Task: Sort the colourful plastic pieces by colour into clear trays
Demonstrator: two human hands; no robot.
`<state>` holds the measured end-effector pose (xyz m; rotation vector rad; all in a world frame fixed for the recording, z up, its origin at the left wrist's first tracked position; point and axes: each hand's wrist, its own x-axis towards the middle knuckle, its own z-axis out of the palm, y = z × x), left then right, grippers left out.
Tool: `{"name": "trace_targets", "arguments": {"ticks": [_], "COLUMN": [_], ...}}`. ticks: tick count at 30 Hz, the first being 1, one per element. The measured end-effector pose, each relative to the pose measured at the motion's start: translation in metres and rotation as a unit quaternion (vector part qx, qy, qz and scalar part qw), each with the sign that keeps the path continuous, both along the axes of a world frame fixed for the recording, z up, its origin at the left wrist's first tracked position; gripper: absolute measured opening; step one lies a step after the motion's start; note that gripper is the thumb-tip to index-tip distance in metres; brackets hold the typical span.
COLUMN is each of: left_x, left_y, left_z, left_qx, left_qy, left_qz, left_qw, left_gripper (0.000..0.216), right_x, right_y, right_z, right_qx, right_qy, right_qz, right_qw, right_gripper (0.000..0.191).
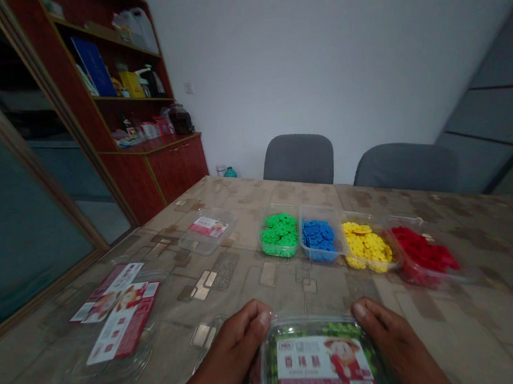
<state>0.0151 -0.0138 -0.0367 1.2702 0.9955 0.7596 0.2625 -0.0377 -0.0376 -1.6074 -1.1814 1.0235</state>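
A clear plastic box [320, 360] with a red and white label on its lid sits at the near edge of the table, green pieces showing through its sides. My left hand [233, 352] grips its left side with fingers curled against the lid's corner. My right hand [394, 341] holds the right side the same way. Beyond them stand open tubs in a row: green pieces [280, 234], blue pieces [318, 237], yellow pieces [367, 245] and red pieces [422, 252].
Clear lids with red labels lie on the patterned table [249, 281]: two at the left [119, 317] and one further back [208, 228]. Two grey chairs [298, 158] stand behind the table. A red wooden shelf cabinet [132, 107] fills the left rear.
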Motion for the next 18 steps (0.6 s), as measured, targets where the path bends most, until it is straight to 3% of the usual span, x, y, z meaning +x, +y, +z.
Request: {"name": "trace_targets", "arguments": {"ticks": [5,10,14,18], "left_x": [-0.004,0.006,0.006,0.002], "left_y": [-0.004,-0.010,-0.006,0.004], "left_z": [-0.003,-0.010,-0.004,0.001], "left_qx": [-0.080,-0.092,-0.098,-0.086], "left_qy": [-0.070,-0.135,-0.130,-0.110], "left_qz": [-0.082,-0.006,0.030,0.060], "left_qw": [0.991,0.987,0.986,0.988], "left_gripper": [0.047,0.049,0.048,0.046], "right_x": [0.002,-0.002,0.000,0.003], "right_y": [0.001,-0.002,-0.010,-0.018], "right_z": [-0.005,0.005,0.016,0.012], "right_qx": [-0.009,-0.006,-0.006,-0.004], "right_qy": [0.006,0.018,0.022,0.015], "right_qz": [0.023,0.010,0.010,0.029], "right_qw": [1.000,1.000,1.000,0.999], "right_gripper": [0.043,0.047,0.051,0.048]}}
